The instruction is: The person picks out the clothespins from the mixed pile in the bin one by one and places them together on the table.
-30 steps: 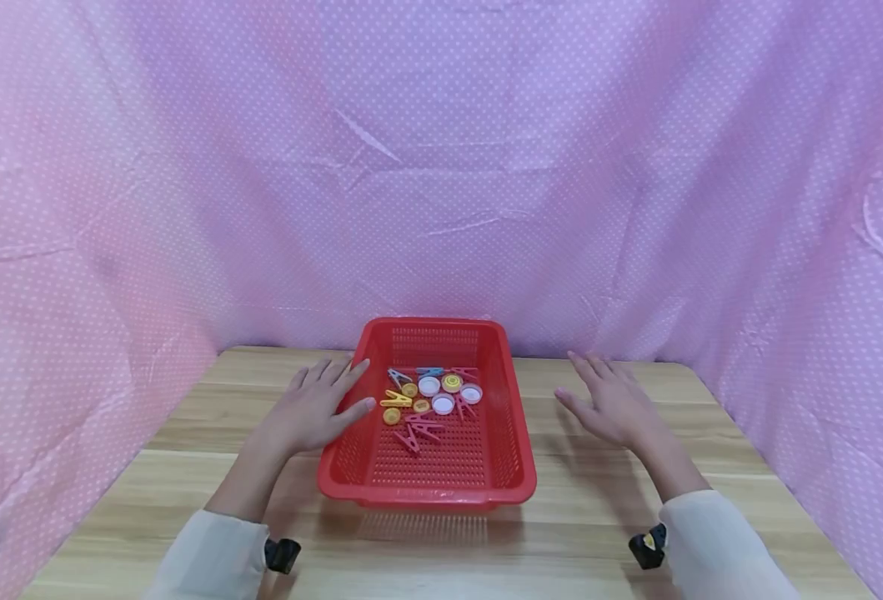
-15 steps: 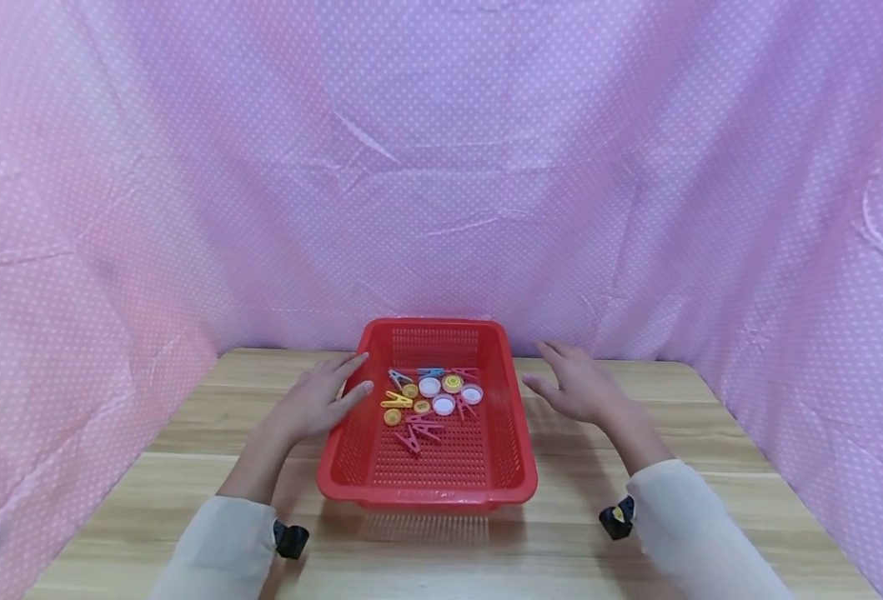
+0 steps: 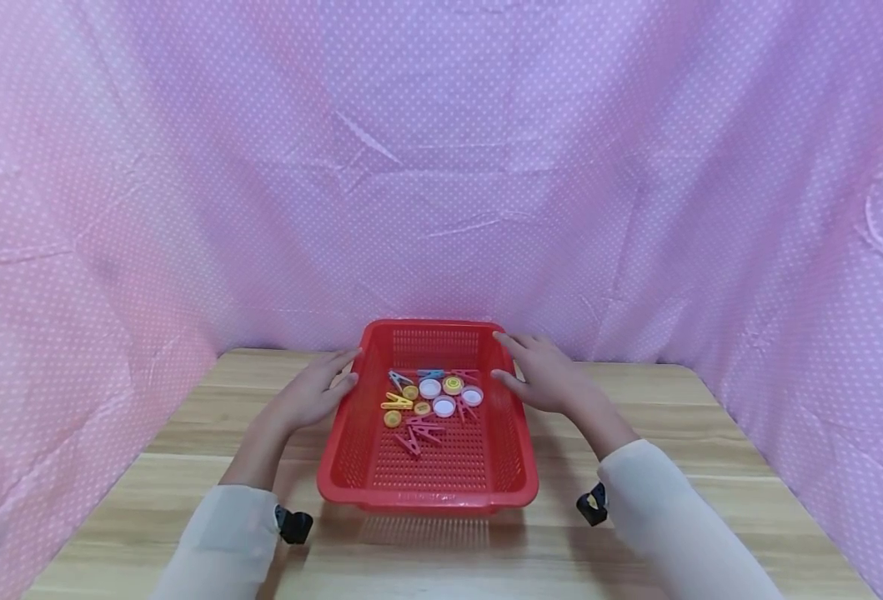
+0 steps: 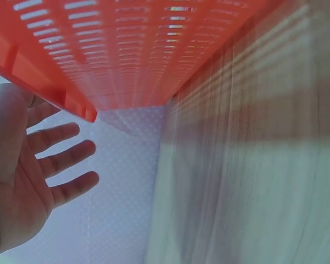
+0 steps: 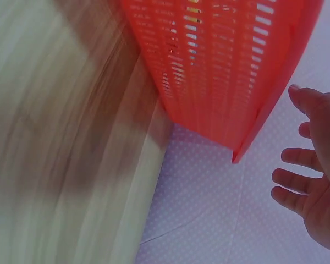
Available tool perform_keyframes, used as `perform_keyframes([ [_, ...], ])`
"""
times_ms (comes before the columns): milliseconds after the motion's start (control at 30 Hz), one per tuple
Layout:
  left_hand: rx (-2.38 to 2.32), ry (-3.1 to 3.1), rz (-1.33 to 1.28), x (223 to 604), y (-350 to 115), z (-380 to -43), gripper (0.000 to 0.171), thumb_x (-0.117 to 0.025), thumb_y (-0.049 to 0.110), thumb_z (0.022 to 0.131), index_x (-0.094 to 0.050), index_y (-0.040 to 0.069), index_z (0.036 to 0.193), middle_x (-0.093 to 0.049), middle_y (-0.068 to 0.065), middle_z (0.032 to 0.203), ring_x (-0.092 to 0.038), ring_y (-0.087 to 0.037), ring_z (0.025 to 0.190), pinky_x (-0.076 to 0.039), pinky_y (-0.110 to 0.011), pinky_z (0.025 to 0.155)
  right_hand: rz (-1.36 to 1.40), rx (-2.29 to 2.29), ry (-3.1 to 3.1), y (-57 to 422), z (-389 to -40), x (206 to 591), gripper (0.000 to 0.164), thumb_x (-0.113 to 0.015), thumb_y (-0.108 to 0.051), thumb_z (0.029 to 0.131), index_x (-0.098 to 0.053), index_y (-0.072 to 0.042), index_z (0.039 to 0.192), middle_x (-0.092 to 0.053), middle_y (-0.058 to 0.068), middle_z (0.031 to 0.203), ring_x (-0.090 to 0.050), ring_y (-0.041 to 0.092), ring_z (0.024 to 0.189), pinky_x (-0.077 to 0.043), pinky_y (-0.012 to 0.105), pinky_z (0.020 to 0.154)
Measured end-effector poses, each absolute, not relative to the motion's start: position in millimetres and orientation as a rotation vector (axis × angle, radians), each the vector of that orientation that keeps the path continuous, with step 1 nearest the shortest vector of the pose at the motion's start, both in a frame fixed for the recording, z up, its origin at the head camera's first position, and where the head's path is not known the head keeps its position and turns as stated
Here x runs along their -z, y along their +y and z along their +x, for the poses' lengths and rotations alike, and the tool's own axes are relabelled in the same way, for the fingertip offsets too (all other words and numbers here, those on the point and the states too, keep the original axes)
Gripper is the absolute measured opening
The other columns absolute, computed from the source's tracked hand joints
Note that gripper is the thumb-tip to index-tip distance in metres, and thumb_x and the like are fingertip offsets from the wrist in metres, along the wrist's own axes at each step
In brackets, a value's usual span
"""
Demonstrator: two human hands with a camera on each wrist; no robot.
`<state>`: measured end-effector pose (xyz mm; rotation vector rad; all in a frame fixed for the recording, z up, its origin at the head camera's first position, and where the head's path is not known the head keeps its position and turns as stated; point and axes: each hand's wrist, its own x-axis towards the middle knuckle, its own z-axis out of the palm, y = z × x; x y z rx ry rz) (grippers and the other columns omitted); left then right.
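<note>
A red plastic basket [image 3: 441,498] with slotted walls stands on the wooden table. Inside lie several pink clothespins [image 3: 424,427], a yellow clothespin [image 3: 397,402], blue clothespins [image 3: 431,374], several yellow caps [image 3: 392,419] and white caps [image 3: 444,406]. My left hand [image 3: 313,394] is at the basket's left rim, its thumb by the rim; in the left wrist view its other fingers [image 4: 69,159] extend loosely outside the wall. My right hand [image 3: 549,375] hovers at the right rim, fingers spread; the right wrist view shows its thumb [image 5: 308,100] apart from the rim.
The wooden table [image 3: 674,433] extends on both sides of the basket. Pink dotted cloth [image 3: 441,167] hangs behind the table and along its sides. A black device [image 3: 293,525] is on the left sleeve, another black device [image 3: 593,505] on the right.
My right hand has moved left, from beside the basket to its right rim. My left hand has drawn slightly back from over the basket to its left rim. The basket stays in place.
</note>
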<state>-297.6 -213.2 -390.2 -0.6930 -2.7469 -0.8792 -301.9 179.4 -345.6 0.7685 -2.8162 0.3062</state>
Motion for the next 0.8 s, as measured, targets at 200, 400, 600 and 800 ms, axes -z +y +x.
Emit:
perform_keyframes([
  [200, 1.082, -2.719, -0.690, 397.3, -215.6, -303.5, 0.047, -0.051, 0.018, 0.108, -0.048, -0.003, 0.150, -0.061, -0.021, 0.135, -0.065, -0.032, 0.107, -0.057, -0.049, 0.089, 0.837, -0.209, -2.846, 165.0, -308.8, 342.2, 0.066, -0.066, -0.040, 0.099, -0.047, -0.007, 0.153, -0.055, 0.022, 0.145, -0.050, 0.043, 0.135, -0.042, 0.059, 0.111],
  [400, 1.256, -2.707, -0.611, 403.2, -216.7, -307.5, 0.043, -0.053, 0.019, 0.108, -0.053, 0.003, 0.148, -0.064, -0.015, 0.132, -0.062, -0.030, 0.110, -0.056, -0.042, 0.087, 0.946, -0.164, -2.779, 156.2, -314.5, 340.1, 0.061, -0.069, -0.033, 0.098, -0.051, -0.001, 0.148, -0.060, 0.024, 0.136, -0.055, 0.043, 0.128, -0.043, 0.055, 0.110],
  [600, 1.312, -2.677, -0.532, 406.1, -216.8, -308.0, 0.042, -0.056, 0.017, 0.105, -0.056, 0.003, 0.144, -0.066, -0.018, 0.127, -0.063, -0.031, 0.106, -0.055, -0.039, 0.083, 0.992, -0.170, -2.786, 147.4, -319.9, 337.0, 0.057, -0.069, -0.027, 0.098, -0.053, 0.002, 0.145, -0.063, 0.024, 0.132, -0.060, 0.040, 0.122, -0.048, 0.053, 0.106],
  [800, 1.437, -2.652, -0.444, 405.1, -211.7, -306.7, 0.041, -0.058, 0.013, 0.104, -0.057, 0.002, 0.143, -0.066, -0.020, 0.121, -0.064, -0.026, 0.094, -0.060, -0.039, 0.077, 0.982, -0.266, -2.877, 139.8, -325.9, 338.6, 0.053, -0.070, -0.024, 0.098, -0.055, 0.000, 0.144, -0.063, 0.019, 0.135, -0.060, 0.035, 0.124, -0.049, 0.050, 0.106],
])
